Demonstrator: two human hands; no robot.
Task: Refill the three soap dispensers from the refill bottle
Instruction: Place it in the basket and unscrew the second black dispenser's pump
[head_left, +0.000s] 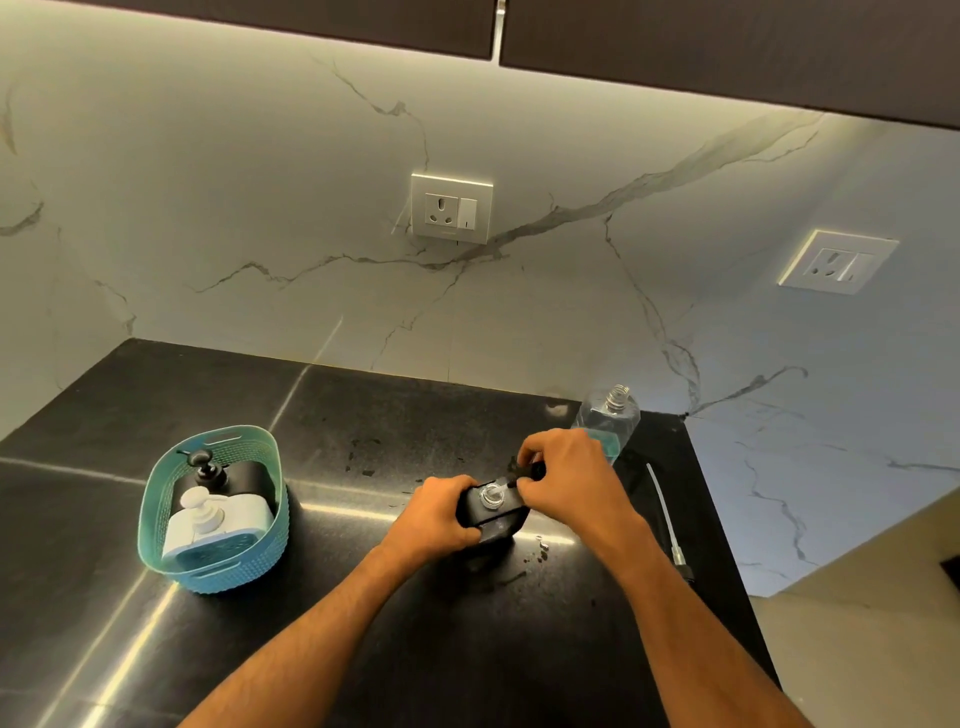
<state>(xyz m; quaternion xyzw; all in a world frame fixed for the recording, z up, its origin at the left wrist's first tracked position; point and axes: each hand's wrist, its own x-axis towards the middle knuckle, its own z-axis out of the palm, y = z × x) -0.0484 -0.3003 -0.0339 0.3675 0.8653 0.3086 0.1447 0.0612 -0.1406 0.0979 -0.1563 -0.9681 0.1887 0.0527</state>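
Nearest, the left hand (441, 512) grips the side of a black soap dispenser (491, 512) so it does not slide. The dispenser stands near the middle of the dark surface (363, 415). Its top hole is open and shiny. The right hand (563, 475) pinches a black pump top (530, 472) right over that hole. I cannot tell if the pump is coming off or going back on.

Toward the left edge sits a teal basket (156, 514). It keeps two more dispensers together, a white dispenser (218, 522) in front and a black one (208, 475) behind.

By the right edge lies a loose pump tube (662, 506). Behind the right hand, near the back right corner, stands the clear refill bottle (610, 421) with some blue soap and no cap, ready to pour.
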